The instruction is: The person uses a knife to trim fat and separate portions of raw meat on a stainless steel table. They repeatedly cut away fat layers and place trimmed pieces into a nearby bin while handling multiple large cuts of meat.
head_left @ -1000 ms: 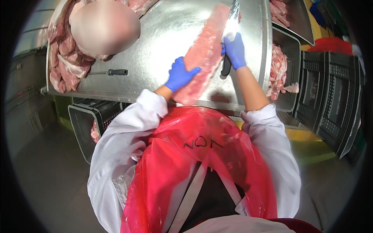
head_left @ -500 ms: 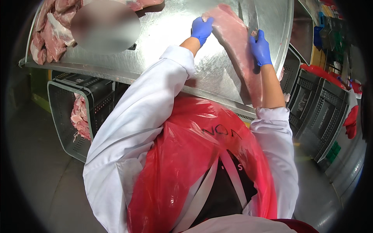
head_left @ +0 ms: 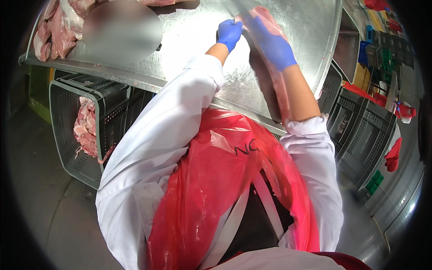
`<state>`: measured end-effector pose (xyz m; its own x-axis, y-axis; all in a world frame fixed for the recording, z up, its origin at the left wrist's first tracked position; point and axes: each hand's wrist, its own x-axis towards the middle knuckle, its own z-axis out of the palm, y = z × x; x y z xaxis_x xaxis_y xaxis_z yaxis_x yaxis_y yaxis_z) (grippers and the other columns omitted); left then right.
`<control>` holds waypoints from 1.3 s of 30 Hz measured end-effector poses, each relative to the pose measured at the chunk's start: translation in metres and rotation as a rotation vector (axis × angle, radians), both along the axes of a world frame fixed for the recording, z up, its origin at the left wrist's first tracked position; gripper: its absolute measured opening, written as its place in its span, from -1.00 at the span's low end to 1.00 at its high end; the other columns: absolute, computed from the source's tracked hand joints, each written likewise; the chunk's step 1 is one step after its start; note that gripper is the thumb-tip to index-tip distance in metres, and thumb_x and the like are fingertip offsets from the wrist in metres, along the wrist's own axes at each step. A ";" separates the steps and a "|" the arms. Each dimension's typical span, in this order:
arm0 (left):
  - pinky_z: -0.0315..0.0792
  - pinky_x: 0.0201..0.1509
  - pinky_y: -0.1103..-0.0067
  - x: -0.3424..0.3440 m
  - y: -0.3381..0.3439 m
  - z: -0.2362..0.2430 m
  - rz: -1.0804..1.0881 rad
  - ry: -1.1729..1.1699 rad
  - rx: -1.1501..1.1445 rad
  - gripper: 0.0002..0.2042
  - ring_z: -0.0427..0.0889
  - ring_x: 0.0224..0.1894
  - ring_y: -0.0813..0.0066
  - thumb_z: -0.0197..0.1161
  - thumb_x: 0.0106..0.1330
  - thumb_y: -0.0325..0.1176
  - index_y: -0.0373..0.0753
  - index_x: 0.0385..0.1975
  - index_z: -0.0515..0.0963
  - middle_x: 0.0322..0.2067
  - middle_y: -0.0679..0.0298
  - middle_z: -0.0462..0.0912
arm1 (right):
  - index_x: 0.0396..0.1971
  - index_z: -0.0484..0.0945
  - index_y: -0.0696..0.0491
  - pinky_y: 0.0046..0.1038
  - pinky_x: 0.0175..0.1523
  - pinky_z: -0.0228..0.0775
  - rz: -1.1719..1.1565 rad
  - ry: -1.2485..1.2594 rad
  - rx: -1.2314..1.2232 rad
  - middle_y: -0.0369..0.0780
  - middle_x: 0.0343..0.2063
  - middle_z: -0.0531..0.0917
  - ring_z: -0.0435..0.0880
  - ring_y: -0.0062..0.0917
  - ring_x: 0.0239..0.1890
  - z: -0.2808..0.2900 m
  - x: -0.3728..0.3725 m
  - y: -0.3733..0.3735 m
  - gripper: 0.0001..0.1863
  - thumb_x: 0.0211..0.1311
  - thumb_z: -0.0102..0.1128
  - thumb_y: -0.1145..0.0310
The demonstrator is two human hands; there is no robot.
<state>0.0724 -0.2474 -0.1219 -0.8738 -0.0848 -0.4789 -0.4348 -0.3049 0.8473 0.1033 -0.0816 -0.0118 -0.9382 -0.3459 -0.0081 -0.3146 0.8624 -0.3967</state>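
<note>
On the metal table lies a long pale-pink slab of meat (head_left: 281,95), running from the far side to the near edge. My left hand (head_left: 229,34), in a blue glove, is closed on a corner at the slab's far left end. My right hand (head_left: 275,48), also gloved in blue and smeared by motion, is over the slab and covers its middle. It is closed on a knife (head_left: 243,11), whose grey blade shows as a blur pointing far left, close to my left hand. The knife's handle is hidden.
The metal table (head_left: 198,49) has a raised rim at its right. Raw meat pieces (head_left: 60,33) pile up at its far left. Below on the left, a dark crate (head_left: 67,153) holds meat trimmings (head_left: 85,128). More dark crates (head_left: 362,130) stand at the right.
My right hand has swung left from beside the slab to over it, turning the blade toward my left hand. My left hand, still gripping the corner, has shifted slightly left.
</note>
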 end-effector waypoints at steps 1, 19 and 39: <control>0.32 -0.52 0.62 0.000 0.000 0.000 0.002 0.002 -0.001 -0.84 0.46 -0.58 0.60 0.29 0.35 -0.35 -0.32 -0.39 0.57 -0.54 0.29 0.59 | 0.50 0.11 -0.38 -0.19 -0.07 0.54 0.010 -0.074 0.154 -0.06 -0.22 0.73 0.73 -0.16 -0.23 0.003 0.001 0.000 -0.32 0.42 0.02 0.30; 0.47 -0.31 0.56 -0.002 -0.009 0.004 0.028 0.251 -0.229 -0.78 0.59 -0.44 0.56 0.29 0.36 -0.28 -0.35 -0.31 0.62 -0.48 0.26 0.68 | 0.51 0.02 -0.45 -0.10 -0.13 0.55 0.205 -0.329 0.459 0.03 -0.33 0.71 0.70 -0.02 -0.33 0.040 0.013 0.041 -0.32 0.43 -0.13 0.30; 0.39 -0.43 0.67 -0.003 -0.069 0.064 -0.172 0.289 0.292 -0.81 0.51 -0.51 0.70 0.32 0.38 -0.32 -0.34 -0.25 0.60 -0.46 0.33 0.67 | 0.54 -0.09 -0.39 -0.14 -0.12 0.57 -0.035 -0.516 0.513 0.05 -0.44 0.68 0.74 -0.09 -0.37 0.065 0.134 0.073 -0.19 0.36 -0.04 0.39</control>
